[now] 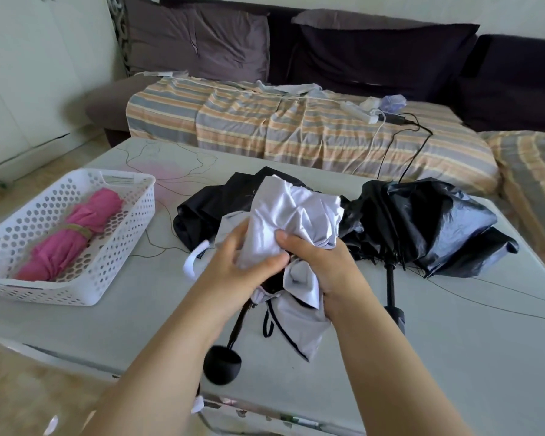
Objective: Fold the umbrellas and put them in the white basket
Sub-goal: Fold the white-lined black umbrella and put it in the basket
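A white-and-black umbrella lies collapsed at the middle of the table, its round black handle pointing toward me. My left hand and my right hand both grip its bunched white fabric. A black umbrella lies loosely collapsed to the right, with its handle toward me. The white basket stands at the left of the table. In it lies a pink umbrella, folded and strapped.
The pale table has its front edge close to me. Behind it is a dark sofa with a striped cover, a power strip and cables. White cupboards stand at the far left.
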Tool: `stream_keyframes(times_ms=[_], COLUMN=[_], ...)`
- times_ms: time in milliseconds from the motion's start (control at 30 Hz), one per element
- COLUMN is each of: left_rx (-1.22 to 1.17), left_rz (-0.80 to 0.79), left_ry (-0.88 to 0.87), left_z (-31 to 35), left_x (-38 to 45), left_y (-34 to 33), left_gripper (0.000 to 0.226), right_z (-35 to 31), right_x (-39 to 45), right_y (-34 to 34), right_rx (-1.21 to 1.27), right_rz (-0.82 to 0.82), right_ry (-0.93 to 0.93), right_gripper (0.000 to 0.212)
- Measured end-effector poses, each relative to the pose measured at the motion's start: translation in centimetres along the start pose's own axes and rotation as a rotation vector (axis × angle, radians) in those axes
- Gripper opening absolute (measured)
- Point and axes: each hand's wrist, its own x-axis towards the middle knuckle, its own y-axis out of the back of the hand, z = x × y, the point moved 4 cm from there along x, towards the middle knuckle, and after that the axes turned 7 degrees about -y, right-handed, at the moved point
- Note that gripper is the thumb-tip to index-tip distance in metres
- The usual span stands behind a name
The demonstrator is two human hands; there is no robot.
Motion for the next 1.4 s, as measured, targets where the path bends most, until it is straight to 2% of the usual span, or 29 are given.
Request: stream_keyframes(times_ms=[67, 100, 133, 233, 267, 400, 500, 533, 633, 733, 767, 833, 967, 1067, 1100, 1200, 1333, 1400], left_rx=[0.146, 0.197, 0.203, 0.008, -0.027, -0.059, -0.077, -0.091, -0.16, -0.005, 0.09, 0.205, 0.377, 0.14, 0.089, 0.083, 0.11, 0.043], left_rz=[0.157, 0.164, 0.122, -0.083, -0.106, -0.007, -0.01, -0.028, -0.109, -0.112, -0.102, -0.081, -0.032, -0.042, -0.038, 0.028, 0.053, 0.106], left_ry=[0.012, 0.019, 0.034, 0.097, 0.084, 0.026, 0.001, -0.003, 0.03, 0.025, 0.04, 0.1, 0.152, 0.333, 0.331, 0.23, 0.162, 0.107], left_z=[-0.1, 0.0, 0.0, -0.6, -0.7, -0.8, -1.0, -0.9, -0.5, -0.2, -0.2, -0.2, 0.2, 0.0, 0.0, 0.1, -0.3, -0.1], left_x=[0.0, -0.2, -0.1, 0.0, 0.1, 0.2, 0.1, 0.0, -0.2, -0.5, -0.7, -1.1, -1.9, -2.6, -2.7, -2.5, -1.1, -0.3], left_y=[1.1, 1.2, 0.9, -1.0, -1.4, -0.8, -0.8, -1.0, -1.6, -1.1, -0.7, 0.0, 1.2, -0.3, -0.9, -2.3, -3.6, -3.6], left_gripper=[0.061, 0.06, 0.056, 0.034, 0.032, 0.026, 0.044, 0.045, 0.024, 0.017, 0.022, 0.039, 0.045, 0.06, 0.06, 0.056, 0.051, 0.037], right_z=[-0.5, -0.7, -0.9, -0.9, -0.8, -0.3, 0.0, -0.1, -0.2, 0.2, 0.3, 0.0, -0.7, -0.9, -0.9, -0.8, -0.8, -1.0], right_x=[0.1, 0.1, 0.0, -0.4, -0.6, -0.6, -0.5, -0.6, -0.8, -1.2, -1.3, -1.3, -2.1, -2.5, -2.5, -2.3, -1.2, -0.7], right_y=[1.0, 1.3, 1.5, 1.0, 0.7, 0.0, -0.3, -0.3, -0.2, 0.0, 0.2, 1.1, 3.5, 4.8, 5.1, 5.8, 5.6, 5.2], right_rx=[0.047, 0.069, 0.084, 0.087, 0.083, 0.06, -0.017, -0.021, 0.052, 0.109, 0.126, 0.177, 0.346, 0.421, 0.435, 0.411, 0.336, 0.346], right_rz=[0.036, 0.022, -0.009, -0.091, -0.102, -0.092, -0.098, -0.095, -0.056, 0.007, 0.032, 0.09, 0.199, 0.185, 0.167, 0.133, 0.15, 0.122], right_ry=[0.017, 0.022, 0.018, -0.002, -0.007, -0.057, -0.103, -0.094, -0.056, -0.046, -0.036, -0.012, 0.024, 0.0, -0.002, -0.056, -0.07, -0.048], right_gripper=[0.036, 0.036, 0.037, 0.037, 0.035, 0.036, 0.056, 0.054, 0.032, 0.027, 0.03, 0.045, 0.063, 0.055, 0.05, 0.035, 0.032, 0.038])
